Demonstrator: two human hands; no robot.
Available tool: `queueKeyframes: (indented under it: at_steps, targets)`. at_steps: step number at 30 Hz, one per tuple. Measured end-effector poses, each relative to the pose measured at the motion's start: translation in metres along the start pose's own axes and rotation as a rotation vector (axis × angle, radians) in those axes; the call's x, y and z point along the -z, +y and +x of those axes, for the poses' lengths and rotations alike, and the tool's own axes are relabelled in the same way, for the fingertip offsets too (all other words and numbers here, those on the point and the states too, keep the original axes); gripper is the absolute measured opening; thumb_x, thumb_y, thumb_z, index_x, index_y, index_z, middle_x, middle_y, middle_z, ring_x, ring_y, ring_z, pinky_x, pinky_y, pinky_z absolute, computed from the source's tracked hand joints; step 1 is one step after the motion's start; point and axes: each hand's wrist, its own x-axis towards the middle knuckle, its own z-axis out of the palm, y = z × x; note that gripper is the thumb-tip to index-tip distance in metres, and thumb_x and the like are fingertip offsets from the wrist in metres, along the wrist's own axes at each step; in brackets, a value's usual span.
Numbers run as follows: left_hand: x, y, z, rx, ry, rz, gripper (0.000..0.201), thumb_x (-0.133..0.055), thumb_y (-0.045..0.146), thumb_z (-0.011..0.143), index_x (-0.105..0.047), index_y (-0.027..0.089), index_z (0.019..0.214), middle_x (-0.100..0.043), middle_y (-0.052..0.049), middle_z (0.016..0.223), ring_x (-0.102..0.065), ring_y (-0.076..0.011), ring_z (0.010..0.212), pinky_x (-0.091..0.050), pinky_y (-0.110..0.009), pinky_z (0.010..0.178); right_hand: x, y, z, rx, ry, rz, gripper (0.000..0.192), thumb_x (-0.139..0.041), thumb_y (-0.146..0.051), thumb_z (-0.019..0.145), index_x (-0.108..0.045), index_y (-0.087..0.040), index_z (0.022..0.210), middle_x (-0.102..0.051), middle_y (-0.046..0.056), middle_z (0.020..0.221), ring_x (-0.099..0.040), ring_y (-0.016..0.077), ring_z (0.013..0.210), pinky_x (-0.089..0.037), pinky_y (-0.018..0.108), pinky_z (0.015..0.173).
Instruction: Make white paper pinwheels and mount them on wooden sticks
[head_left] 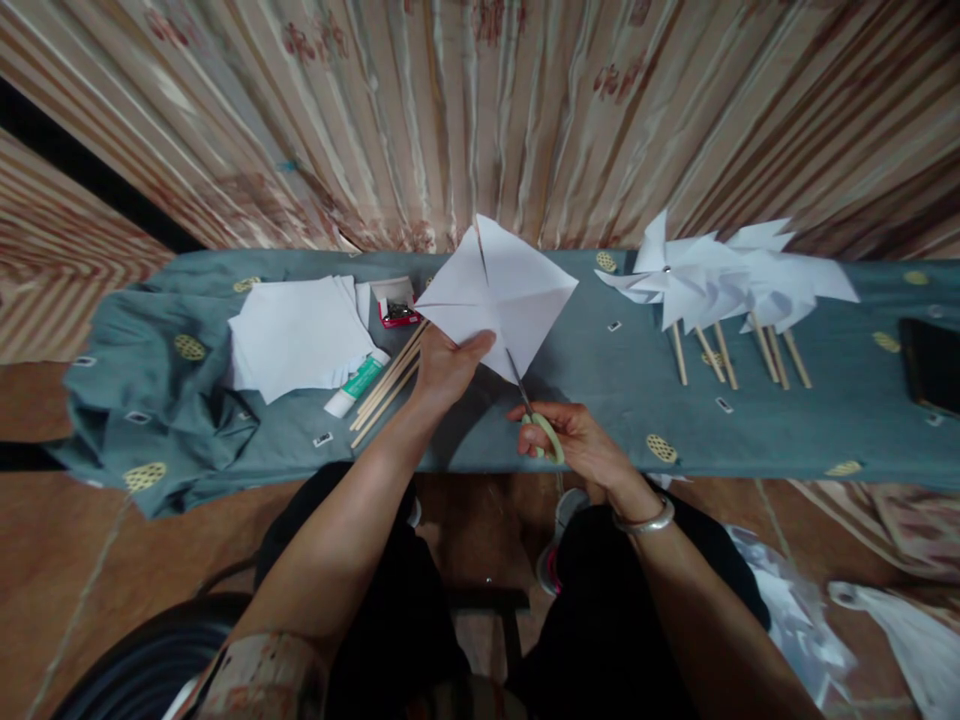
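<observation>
My left hand [454, 362] pinches a square sheet of white paper [529, 270] near its lower left edge, thumb on top. The sheet is turned corner up, with slits running from its top and left corners toward the middle. In my right hand [562, 435] is a pair of scissors [551, 440] with pale green handles. Their blades are at the bottom corner of the sheet and point up toward its middle. Just left of my left hand lie several wooden sticks [379, 400], partly hidden by it.
A stack of white paper [296, 335] lies at left, with a green and white tube [356, 385] and a red box of small metal pieces [396, 303] beside it. Several paper pinwheels [701, 280] on sticks lie at right. A dark phone-like object [934, 365] rests on the green cloth [600, 370].
</observation>
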Motion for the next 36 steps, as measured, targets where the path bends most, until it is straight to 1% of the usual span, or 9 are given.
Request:
queueKeyframes:
  at_steps: [4,7,11,15,18,23,27,30,36]
  targets:
    - [0.0012,-0.0031,0.0015,-0.013,-0.002,0.034,0.022,-0.075,0.024,0.062,-0.064,0.013,0.078,-0.072,-0.008,0.088,-0.068,-0.0256,0.086,-0.055,-0.041,0.085,0.0003,-0.0005,0.0006,0.004,-0.018,-0.004,0.05,-0.082,-0.058,0.061,-0.07,-0.016,0.086,-0.061,-0.004,0.057,-0.054,0.0081,0.049,-0.045,0.021,0.048]
    - [0.0019,-0.0048,0.0024,-0.012,0.002,0.032,0.023,-0.076,0.024,0.062,-0.064,0.013,0.077,-0.072,-0.009,0.09,-0.068,-0.0261,0.089,-0.055,-0.04,0.086,0.0,-0.0004,0.0006,-0.011,-0.006,0.009,0.051,-0.083,-0.059,0.06,-0.07,-0.017,0.086,-0.059,-0.005,0.055,-0.053,0.0077,0.049,-0.045,0.021,0.048]
    - [0.0025,-0.0048,0.0034,-0.012,0.005,0.028,0.02,-0.076,0.022,0.062,-0.062,0.014,0.074,-0.071,-0.007,0.084,-0.068,-0.0262,0.094,-0.055,-0.038,0.089,-0.0014,0.0007,0.0002,-0.029,0.007,0.026,0.05,-0.084,-0.057,0.059,-0.07,-0.017,0.086,-0.06,-0.004,0.056,-0.053,0.0081,0.049,-0.045,0.021,0.049]
    - [0.0022,-0.0042,0.0037,-0.015,0.0,0.014,0.02,-0.076,0.022,0.061,-0.062,0.014,0.073,-0.072,-0.007,0.085,-0.068,-0.0246,0.089,-0.056,-0.037,0.086,-0.0039,0.0004,-0.0004,-0.051,0.033,0.053,0.05,-0.085,-0.056,0.057,-0.07,-0.017,0.085,-0.061,-0.004,0.057,-0.052,0.0078,0.05,-0.044,0.021,0.049]
    - [0.0008,-0.0045,0.0016,-0.021,-0.017,0.017,0.019,-0.076,0.022,0.061,-0.062,0.014,0.072,-0.071,-0.007,0.084,-0.067,-0.024,0.086,-0.056,-0.036,0.081,-0.0048,-0.0009,-0.0004,-0.045,0.049,0.054,0.049,-0.084,-0.057,0.059,-0.07,-0.017,0.085,-0.063,-0.003,0.059,-0.051,0.0073,0.051,-0.043,0.021,0.05]
    - [-0.0023,-0.005,-0.0041,-0.014,-0.056,0.009,0.02,-0.073,0.025,0.065,-0.064,0.015,0.079,-0.069,-0.004,0.08,-0.065,-0.0212,0.075,-0.055,-0.034,0.073,-0.0035,-0.001,0.0013,-0.01,0.035,0.051,0.049,-0.082,-0.059,0.061,-0.07,-0.017,0.085,-0.063,-0.002,0.06,-0.053,0.0079,0.051,-0.044,0.021,0.05]
    - [-0.0027,-0.0043,-0.0055,-0.012,-0.059,0.012,0.016,-0.073,0.025,0.065,-0.063,0.016,0.074,-0.068,-0.004,0.078,-0.064,-0.0202,0.073,-0.054,-0.034,0.073,-0.0032,0.0004,0.0022,-0.017,0.035,0.056,0.048,-0.083,-0.057,0.061,-0.069,-0.018,0.086,-0.063,-0.003,0.061,-0.053,0.0079,0.051,-0.045,0.021,0.05]
    - [-0.0022,-0.0041,-0.0047,-0.009,-0.068,-0.003,0.016,-0.072,0.025,0.065,-0.064,0.016,0.075,-0.067,-0.004,0.078,-0.063,-0.0194,0.071,-0.053,-0.033,0.071,-0.0038,0.0017,0.0029,-0.017,0.04,0.06,0.047,-0.084,-0.056,0.059,-0.069,-0.018,0.084,-0.063,-0.003,0.059,-0.054,0.0084,0.05,-0.045,0.022,0.049]
    - [-0.0013,-0.0047,-0.0035,-0.008,-0.044,0.019,0.017,-0.073,0.024,0.064,-0.064,0.016,0.077,-0.068,-0.003,0.077,-0.063,-0.0194,0.07,-0.054,-0.033,0.07,-0.0049,0.0017,0.0036,-0.032,0.058,0.067,0.048,-0.086,-0.055,0.056,-0.069,-0.018,0.082,-0.063,-0.004,0.057,-0.052,0.0078,0.049,-0.045,0.022,0.05]
